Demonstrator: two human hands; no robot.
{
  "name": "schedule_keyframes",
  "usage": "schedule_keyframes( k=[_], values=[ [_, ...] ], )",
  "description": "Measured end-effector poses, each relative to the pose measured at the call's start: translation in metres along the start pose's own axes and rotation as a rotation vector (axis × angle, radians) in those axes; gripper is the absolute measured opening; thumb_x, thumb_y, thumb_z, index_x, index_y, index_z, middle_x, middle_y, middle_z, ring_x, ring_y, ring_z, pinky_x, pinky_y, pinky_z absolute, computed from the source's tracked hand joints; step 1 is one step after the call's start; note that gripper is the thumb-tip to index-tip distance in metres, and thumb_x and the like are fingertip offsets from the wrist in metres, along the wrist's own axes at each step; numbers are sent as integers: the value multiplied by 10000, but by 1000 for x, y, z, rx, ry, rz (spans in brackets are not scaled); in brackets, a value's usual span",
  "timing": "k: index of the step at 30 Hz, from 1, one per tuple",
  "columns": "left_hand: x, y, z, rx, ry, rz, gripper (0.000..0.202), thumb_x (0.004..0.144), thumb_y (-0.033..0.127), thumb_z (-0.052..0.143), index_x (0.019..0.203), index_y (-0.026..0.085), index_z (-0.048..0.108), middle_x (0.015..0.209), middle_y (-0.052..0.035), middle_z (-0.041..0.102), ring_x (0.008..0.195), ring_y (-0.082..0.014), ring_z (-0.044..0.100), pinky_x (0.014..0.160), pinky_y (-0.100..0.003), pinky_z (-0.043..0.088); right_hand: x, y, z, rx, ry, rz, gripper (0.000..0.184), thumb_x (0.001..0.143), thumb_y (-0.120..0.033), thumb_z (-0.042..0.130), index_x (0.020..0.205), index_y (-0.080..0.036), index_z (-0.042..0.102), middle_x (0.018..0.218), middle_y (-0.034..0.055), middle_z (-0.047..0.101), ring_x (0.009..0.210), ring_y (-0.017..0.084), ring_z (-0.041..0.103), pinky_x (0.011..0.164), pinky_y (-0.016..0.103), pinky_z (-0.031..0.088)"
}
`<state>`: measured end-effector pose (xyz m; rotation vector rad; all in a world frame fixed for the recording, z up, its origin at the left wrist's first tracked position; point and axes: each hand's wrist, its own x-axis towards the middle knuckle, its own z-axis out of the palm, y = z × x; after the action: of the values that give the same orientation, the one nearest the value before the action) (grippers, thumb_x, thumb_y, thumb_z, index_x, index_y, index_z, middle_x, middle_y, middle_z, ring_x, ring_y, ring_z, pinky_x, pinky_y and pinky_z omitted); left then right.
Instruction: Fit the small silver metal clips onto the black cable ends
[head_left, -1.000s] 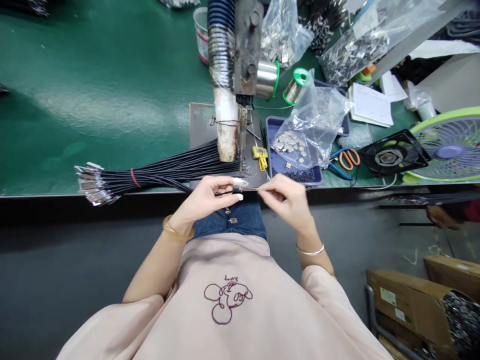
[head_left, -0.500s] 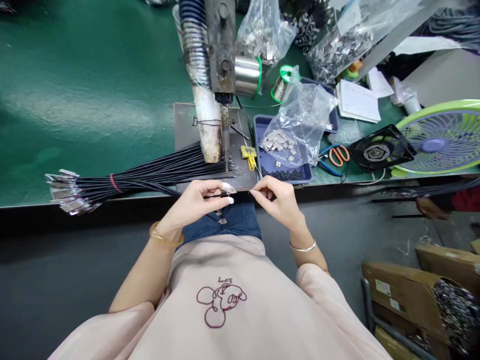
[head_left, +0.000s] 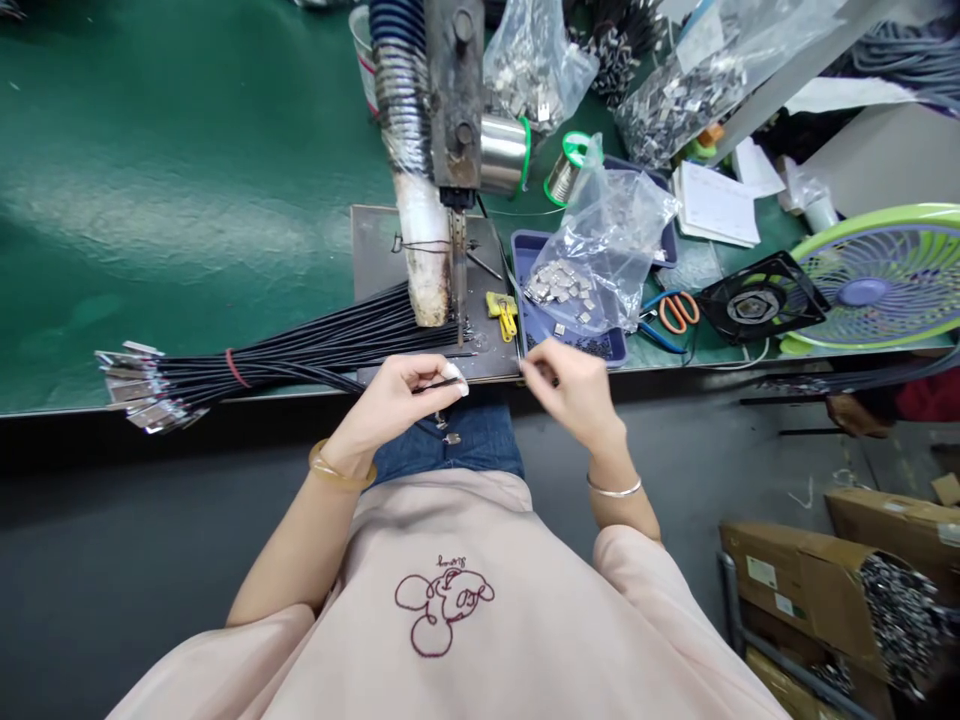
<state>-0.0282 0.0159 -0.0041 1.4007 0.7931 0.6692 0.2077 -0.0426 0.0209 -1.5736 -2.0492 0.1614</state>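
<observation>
My left hand (head_left: 401, 400) is closed in a pinch on the end of one thin black cable (head_left: 439, 383) at the bench's front edge. That cable belongs to a bundle of black cables (head_left: 300, 350) tied with a red band, with metal connectors (head_left: 139, 388) fanned out at the left. My right hand (head_left: 574, 390) hovers by the front edge of the blue tray (head_left: 529, 250), fingers curled and pinched; what they hold is too small to make out. A soldering machine head (head_left: 454, 90) stands over a dark metal plate (head_left: 371, 250) just beyond both hands.
A clear bag of small metal shells (head_left: 600, 250) lies in the blue tray. Orange-handled scissors (head_left: 675, 310), a black square fan (head_left: 754, 300) and a green desk fan (head_left: 877, 280) sit at the right. Solder spools (head_left: 566, 165) and more bags stand behind. Cardboard boxes (head_left: 795, 590) are on the floor.
My right hand has moved away from the left hand, up and right toward the blue tray. The left hand keeps its pinch on the cable end.
</observation>
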Motion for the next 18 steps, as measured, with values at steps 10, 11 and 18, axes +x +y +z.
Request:
schedule_keyframes(
  k=[10,11,18],
  values=[
    [0,-3,-1,1,28,55,171,797,280,731,842,123,784,707,-49,711,621,-122,607,578,-215,471,15,77,-14,-92,-123,84,162,830,-97,601,742,-223,548,1022,45,776,921,212,682,788,318,480],
    [-1,-3,0,43,48,83,164,802,269,723,839,124,790,751,-64,734,644,-131,624,581,-221,471,16,77,-13,-113,-140,80,151,834,-98,587,755,-221,551,1023,57,770,928,220,682,803,331,479],
    [-4,-5,17,512,267,422,153,824,129,599,759,143,738,588,14,594,510,-74,434,525,-220,352,26,74,-14,-190,-168,196,165,770,-103,606,687,-218,523,749,12,604,675,165,555,666,308,406]
  ],
)
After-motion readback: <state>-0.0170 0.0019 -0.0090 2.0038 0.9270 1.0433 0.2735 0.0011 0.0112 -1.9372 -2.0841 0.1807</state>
